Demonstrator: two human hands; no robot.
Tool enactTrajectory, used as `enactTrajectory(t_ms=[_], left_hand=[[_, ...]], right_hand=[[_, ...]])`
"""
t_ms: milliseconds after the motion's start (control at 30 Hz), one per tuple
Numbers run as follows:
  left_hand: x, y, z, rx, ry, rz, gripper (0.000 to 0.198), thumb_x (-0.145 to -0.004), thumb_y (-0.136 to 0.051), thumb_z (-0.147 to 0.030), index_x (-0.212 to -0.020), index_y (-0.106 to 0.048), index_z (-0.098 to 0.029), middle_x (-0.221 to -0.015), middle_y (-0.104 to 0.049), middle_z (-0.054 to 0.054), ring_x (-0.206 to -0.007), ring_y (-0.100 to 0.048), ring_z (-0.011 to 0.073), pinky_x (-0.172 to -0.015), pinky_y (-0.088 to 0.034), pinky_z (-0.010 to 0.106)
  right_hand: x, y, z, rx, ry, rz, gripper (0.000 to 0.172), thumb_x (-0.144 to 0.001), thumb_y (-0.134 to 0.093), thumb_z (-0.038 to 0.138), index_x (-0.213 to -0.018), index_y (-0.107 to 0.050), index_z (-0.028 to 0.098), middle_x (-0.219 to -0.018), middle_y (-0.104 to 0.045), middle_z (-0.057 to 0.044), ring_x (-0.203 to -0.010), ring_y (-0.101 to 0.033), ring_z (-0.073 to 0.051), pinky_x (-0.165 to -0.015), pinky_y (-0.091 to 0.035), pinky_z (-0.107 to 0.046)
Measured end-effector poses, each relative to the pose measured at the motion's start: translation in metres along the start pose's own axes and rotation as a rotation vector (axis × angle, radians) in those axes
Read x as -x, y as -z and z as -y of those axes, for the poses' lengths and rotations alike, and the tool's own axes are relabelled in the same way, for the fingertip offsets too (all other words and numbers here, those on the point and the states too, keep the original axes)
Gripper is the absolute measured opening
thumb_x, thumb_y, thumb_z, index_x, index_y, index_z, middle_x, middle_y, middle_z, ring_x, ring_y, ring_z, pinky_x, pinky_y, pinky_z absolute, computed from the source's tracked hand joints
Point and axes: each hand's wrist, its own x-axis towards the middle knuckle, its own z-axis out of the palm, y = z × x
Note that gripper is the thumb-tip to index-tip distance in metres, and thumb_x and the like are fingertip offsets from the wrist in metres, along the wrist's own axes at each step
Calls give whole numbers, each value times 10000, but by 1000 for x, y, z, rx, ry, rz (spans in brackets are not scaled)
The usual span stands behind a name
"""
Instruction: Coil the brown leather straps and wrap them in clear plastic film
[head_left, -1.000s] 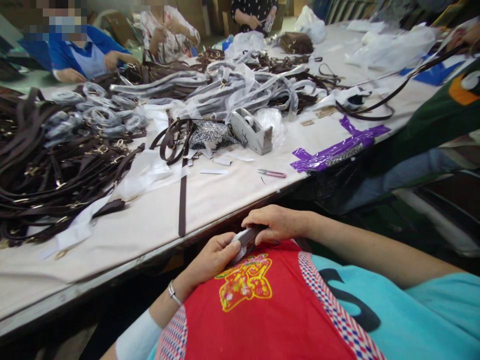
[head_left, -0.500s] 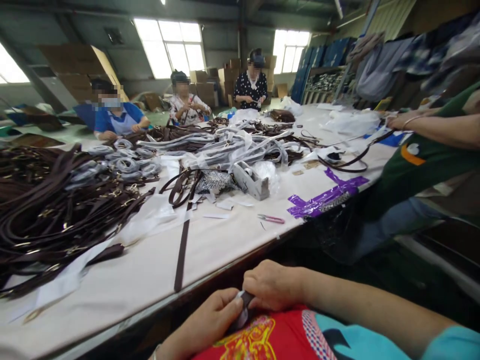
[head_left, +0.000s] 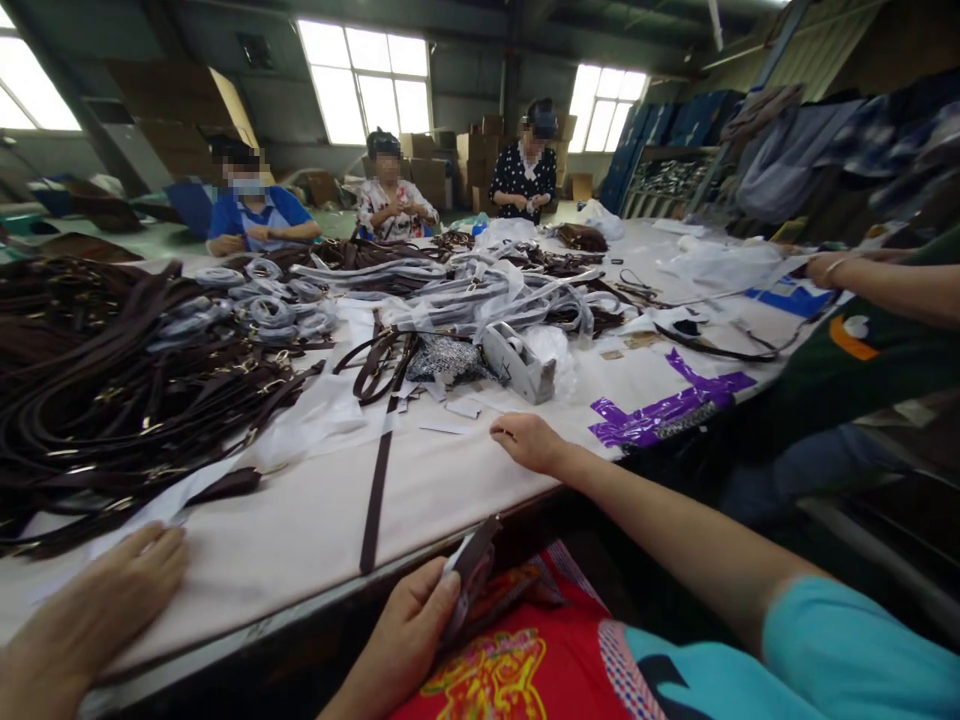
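Note:
My left hand (head_left: 409, 625) is closed around a folded bundle of dark brown strap (head_left: 474, 548) with pale grey wrapping, just below the table edge by the red apron. Out over the tabletop is my right hand (head_left: 529, 442), its fingers curled in; whatever they grip, if anything, is hidden. It is nearest to some white paper slips (head_left: 442, 429) and a grey tape dispenser (head_left: 519, 362). The pink-handled snips seen there earlier are out of sight, at about the spot the hand covers. A brown strap (head_left: 376, 500) lies flat across the table to its left.
Another person's hand (head_left: 112, 610) rests at the table's left front. Brown straps with metal clips (head_left: 150, 400) heap up on the left, grey-wrapped coils (head_left: 274, 315) behind. Purple tape (head_left: 667, 408) marks the right edge, near a co-worker's arm (head_left: 892, 285). Several people sit or stand opposite.
My right hand has left the bundle and moved up and forward onto the table. My left hand still holds the bundle. A co-worker's hand has appeared at the left.

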Motion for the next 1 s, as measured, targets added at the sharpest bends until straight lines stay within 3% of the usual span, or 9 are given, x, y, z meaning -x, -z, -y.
enactTrajectory(t_ms=[267,467,633,800,900,1000], left_hand=[[5,10,1,-25,-25,-46,424,-921,-507,-581,-1000,-720,-223,-949,-698,71,-891,-574,272,-808,-455,354],[12,17,-9,27,-42,-120,435,-931,-525,-554,-1079,-695,-180,-1000,-694,83,-926,-590,246,-863,-462,330],[8,25,-8,174,6,-253,438,-884,-591,-578,-936,-677,-152,-834,-667,54,-776,-577,199,-727,-475,290],[-5,20,-4,275,2,-272,434,-854,-636,-576,-946,-682,-155,-847,-699,58,-711,-573,165,-625,-455,243],[-11,15,-7,334,-2,-285,413,-843,-656,-558,-914,-668,-151,-807,-696,47,-679,-582,158,-626,-465,249],[-16,15,-16,450,-45,-370,376,-812,-700,-515,-883,-642,-150,-779,-688,38,-675,-600,160,-666,-496,274]], right_hand=[[-67,-45,35,190,-37,107,277,-939,-552,280,-1008,-729,80,-1054,-683,-197,-1033,-621,-287,-920,-457,-377],[-89,-66,42,214,-46,123,258,-904,-490,102,-967,-730,30,-1065,-671,-239,-1021,-611,-274,-910,-445,-359],[-76,-52,34,111,-88,-15,296,-971,-473,221,-878,-719,85,-944,-692,-152,-870,-615,-208,-794,-430,-302],[-53,-36,33,-44,-110,-170,268,-947,-521,238,-749,-670,135,-793,-654,-57,-744,-565,-148,-717,-398,-265],[-35,-25,41,-132,-92,-239,290,-947,-523,273,-703,-625,155,-758,-635,-42,-726,-554,-143,-714,-410,-263],[-8,-11,59,-335,-69,-251,310,-990,-446,345,-786,-602,174,-695,-619,-5,-621,-539,-120,-637,-425,-244]])
